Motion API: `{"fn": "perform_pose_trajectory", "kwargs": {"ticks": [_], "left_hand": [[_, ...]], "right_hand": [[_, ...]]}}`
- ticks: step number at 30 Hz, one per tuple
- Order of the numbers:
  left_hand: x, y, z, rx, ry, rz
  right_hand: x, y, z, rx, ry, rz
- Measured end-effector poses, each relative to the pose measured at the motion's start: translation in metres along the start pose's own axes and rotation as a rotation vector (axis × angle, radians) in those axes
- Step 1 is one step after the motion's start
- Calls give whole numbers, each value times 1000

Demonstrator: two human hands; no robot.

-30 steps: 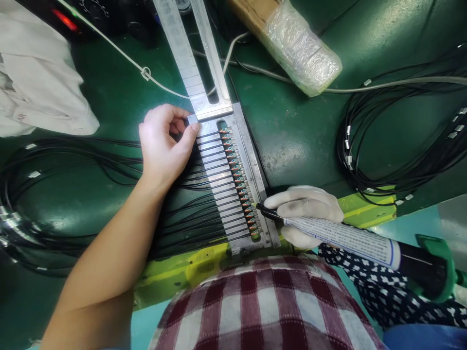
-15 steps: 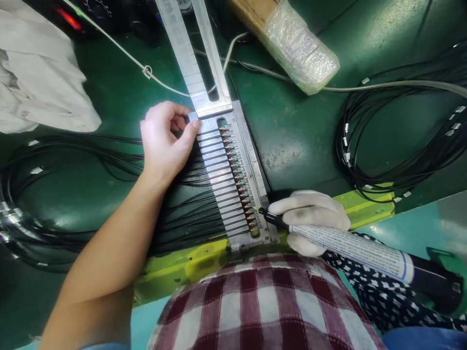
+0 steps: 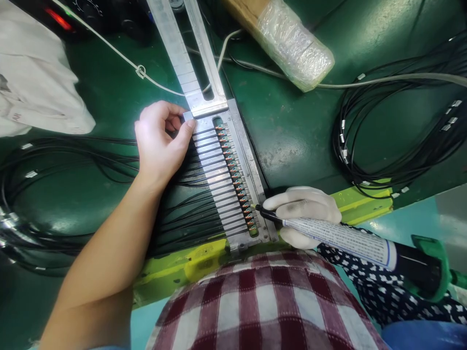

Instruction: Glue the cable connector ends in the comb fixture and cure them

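Note:
A slotted metal jig (image 3: pixel 215 187) lies across the bench, holding a row of small cable ends (image 3: pixel 239 181) with green and copper-coloured parts. Black cables (image 3: pixel 182 206) run out of it to the left. My left hand (image 3: pixel 160 136), bare, pinches a corner tab of the jig between thumb and fingers. In a white glove, my right hand (image 3: pixel 306 214) is wrapped round a black dispensing syringe (image 3: pixel 339 240) with a printed white label and a green rear fitting. Its thin nozzle points at the lower cable ends; whether it touches one I cannot tell.
A hinged metal frame (image 3: pixel 189 63) extends away from the jig. Coiled black cables (image 3: pixel 343 141) lie at right, and more at left. A plastic-wrapped block (image 3: pixel 295 46), white cloth (image 3: pixel 40 82) and a pale cord (image 3: pixel 109 51) are on the green bench, whose front edge is yellow (image 3: pixel 175 270).
The view has shifted slightly, so the bench things sit a little further left. The syringe's rear end has swung up and left, showing more green fitting. Both grips are unchanged.

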State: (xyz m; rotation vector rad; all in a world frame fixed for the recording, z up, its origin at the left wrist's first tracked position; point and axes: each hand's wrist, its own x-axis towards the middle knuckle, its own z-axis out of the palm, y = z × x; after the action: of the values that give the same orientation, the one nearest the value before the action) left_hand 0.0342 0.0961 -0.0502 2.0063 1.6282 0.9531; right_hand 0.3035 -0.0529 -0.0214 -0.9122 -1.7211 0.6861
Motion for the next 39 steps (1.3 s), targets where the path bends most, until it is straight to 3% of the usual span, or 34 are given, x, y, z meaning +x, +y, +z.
{"fn": "perform_pose_trajectory", "kwargs": {"ticks": [26,39], "left_hand": [[-1,0,-1,-2,8,26],[0,-2,0,10,0,41]], "right_hand": [[3,-6,0,9,-10,30],[0,2,-1,36,-23,-18]]}}
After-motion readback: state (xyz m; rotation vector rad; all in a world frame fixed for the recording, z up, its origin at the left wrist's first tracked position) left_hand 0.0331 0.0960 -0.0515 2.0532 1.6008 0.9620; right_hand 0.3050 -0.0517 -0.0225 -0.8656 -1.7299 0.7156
